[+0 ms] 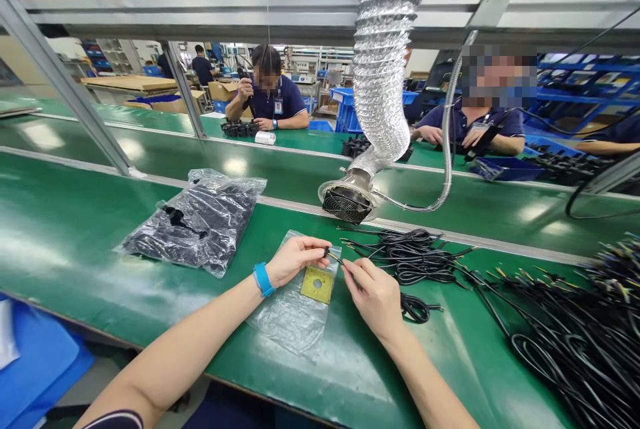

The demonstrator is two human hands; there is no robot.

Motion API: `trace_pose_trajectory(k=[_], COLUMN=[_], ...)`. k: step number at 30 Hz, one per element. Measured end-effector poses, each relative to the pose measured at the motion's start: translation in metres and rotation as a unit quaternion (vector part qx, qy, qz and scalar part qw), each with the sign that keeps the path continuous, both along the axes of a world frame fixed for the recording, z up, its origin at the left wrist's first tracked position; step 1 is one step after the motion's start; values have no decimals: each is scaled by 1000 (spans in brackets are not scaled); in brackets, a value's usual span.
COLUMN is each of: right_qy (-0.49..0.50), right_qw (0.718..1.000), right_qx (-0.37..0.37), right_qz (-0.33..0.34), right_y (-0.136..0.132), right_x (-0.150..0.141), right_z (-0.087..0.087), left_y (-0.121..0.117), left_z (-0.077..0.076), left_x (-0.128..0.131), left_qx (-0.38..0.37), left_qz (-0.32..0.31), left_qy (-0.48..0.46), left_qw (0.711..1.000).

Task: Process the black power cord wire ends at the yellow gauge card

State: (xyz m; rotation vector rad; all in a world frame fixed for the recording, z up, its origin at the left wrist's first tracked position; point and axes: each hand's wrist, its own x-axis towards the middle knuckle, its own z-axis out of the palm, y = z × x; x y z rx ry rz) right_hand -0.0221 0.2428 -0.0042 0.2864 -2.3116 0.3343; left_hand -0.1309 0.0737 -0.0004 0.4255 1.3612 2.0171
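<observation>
My left hand (295, 259), with a blue wristband, pinches a small black part (327, 252) between thumb and fingers. Facing it, my right hand (375, 292) is closed on the end of a black cable (341, 261). Thin yellowish wire shows between the cable's end and the black part; whether they are joined I cannot tell. Beneath both hands lies a clear plastic bag (290, 322), and on it a yellow square plate (317, 284) with a round hole. A coiled part of black cable (417, 309) rests just beyond my right wrist.
Bundled black cables (420, 249) lie behind my right hand, with a larger cable pile (575, 336) at right. A bag of black parts (200, 219) sits at left. Over the green bench (165, 296) hangs a foil duct (383, 49) with a fan. Co-workers sit opposite.
</observation>
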Motion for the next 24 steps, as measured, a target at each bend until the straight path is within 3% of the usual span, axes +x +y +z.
trace_pose_trajectory(k=[9, 16, 24], right_qy=[31, 16, -38], right_qw=[999, 998, 999], right_qx=[39, 41, -3], right_qz=[-21, -35, 17], right_y=[-2, -2, -8], right_x=[-1, -1, -1], right_z=[1, 0, -3], left_y=[-2, 0, 2], left_z=[6, -3, -5], left_x=[1, -1, 5], left_qx=[-16, -31, -76], left_qz=[-8, 5, 11], left_qy=[-8, 29, 111], left_qw=[1000, 999, 991])
